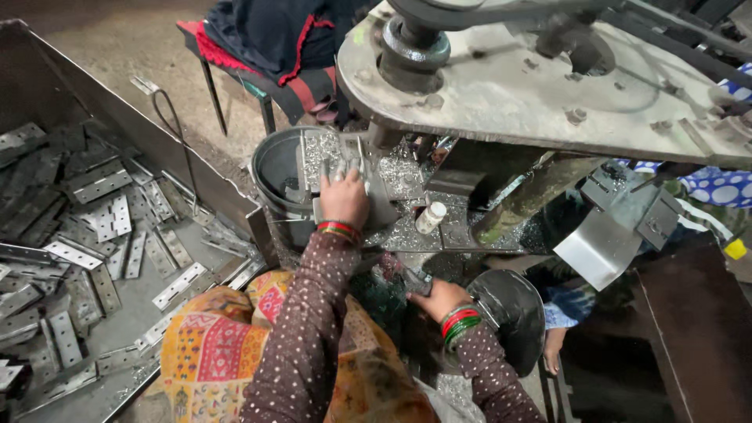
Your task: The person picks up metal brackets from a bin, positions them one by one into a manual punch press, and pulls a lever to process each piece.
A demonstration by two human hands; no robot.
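Landmark: the small white bottle (430, 217) standing on the chip-strewn bed of the machine; every place below is told from it.
Your lap: patterned orange and yellow cloth (211, 348), below and left of the bottle, nearest to you.
Your right hand (439, 298): below the bottle, just under it, fingers closed round a dark metal handle (413, 280); red and green bangles sit on the wrist, and a dotted brown sleeve runs back to you.
Black round wheel (513, 309): below and right of the bottle, just beside your right wrist.
Your left hand (343, 197): left of the bottle, near it, palm down with the fingers curled over a small stack of metal hinge plates (338, 168) pressed onto the fixture; red bangles on that wrist too.
Grey round tub (280, 168): left of the bottle, just beyond your left hand, its rim touching the fixture side.
Metal shavings (403, 176): scattered all around the bottle on the bed.
Tray of loose hinges (94, 235): far left of the bottle, a large steel bin holding many flat hinge pieces in a heap.
Machine top plate (509, 86): above the bottle, broad, grey and worn.
Another person: a blue spotted sleeve (717, 184) far right of the bottle.
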